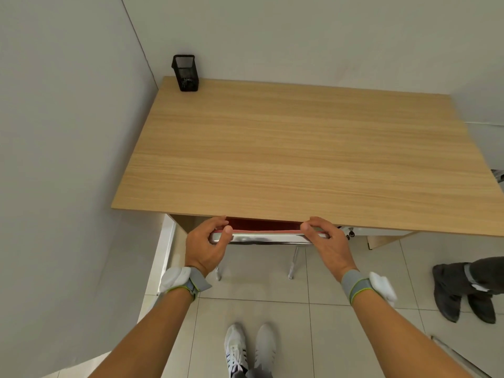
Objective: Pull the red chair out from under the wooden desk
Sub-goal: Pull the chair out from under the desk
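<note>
Now both hands hold the shiny metal top bar of the red chair (pixel 261 232), which sits almost fully under the front edge of the wooden counter (pixel 286 154). Left hand (pixel 207 245) is closed round the bar's left end w/ a firm grip; right hand (pixel 326 242) is closed round the right end. A black mesh pen cup (pixel 185 73) stands at the far left corner.

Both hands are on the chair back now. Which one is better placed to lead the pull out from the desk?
Neither clearly: the left hand and right hand each grip an end of the chair back's chrome bar, level at the desk edge. Probably pull with both, evenly.
</note>
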{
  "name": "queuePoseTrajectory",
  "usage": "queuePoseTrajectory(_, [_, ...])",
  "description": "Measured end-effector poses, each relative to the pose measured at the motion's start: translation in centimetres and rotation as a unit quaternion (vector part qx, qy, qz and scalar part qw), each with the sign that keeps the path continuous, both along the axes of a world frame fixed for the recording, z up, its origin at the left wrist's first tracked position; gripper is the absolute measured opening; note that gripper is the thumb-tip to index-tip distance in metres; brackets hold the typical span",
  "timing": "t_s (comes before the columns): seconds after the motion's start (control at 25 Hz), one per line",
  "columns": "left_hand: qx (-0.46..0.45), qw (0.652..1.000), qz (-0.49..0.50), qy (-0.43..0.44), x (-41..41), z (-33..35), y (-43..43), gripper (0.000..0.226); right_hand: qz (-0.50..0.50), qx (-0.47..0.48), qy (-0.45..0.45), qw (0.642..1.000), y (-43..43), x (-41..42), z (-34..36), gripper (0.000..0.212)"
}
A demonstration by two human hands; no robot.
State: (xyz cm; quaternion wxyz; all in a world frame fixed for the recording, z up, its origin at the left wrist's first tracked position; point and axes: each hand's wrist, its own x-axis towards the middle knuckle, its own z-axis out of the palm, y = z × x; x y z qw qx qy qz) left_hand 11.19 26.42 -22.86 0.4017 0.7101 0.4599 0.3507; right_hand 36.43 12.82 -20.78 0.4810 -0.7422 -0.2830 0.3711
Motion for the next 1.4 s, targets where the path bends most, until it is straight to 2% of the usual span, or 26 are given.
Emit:
queuePoseTrajectory(0.08, [0.005, 1.0, 0.005, 0.014, 0.1, -0.1, 0.0, 0.05, 0.003, -0.017, 0.015, 1.0, 0.1, 0.2, -0.2, 0.037])
queuePoseTrajectory(0.24, [-0.005, 1.0, 0.01, 0.022, 0.2, 0.2, -0.2, 0.055, 0.0, -0.015, -0.016, 1.0, 0.1, 0.1, -0.1, 0.057])
queuePoseTrajectory(0.6, [0.01, 0.999, 0.03, 0.013, -0.2, -0.1, -0.1, 0.051, -0.01, -0.026, -0.046, 0.999, -0.2, -1.0, 0.2, 0.071])
queuePoseTrajectory(1.4, [0.0, 0.999, -0.003, 0.037, -4.6, 0.9, -5.6, 0.056, -0.041, -0.051, -0.038, 0.997, -6.4, -6.5, 0.8, 0.056])
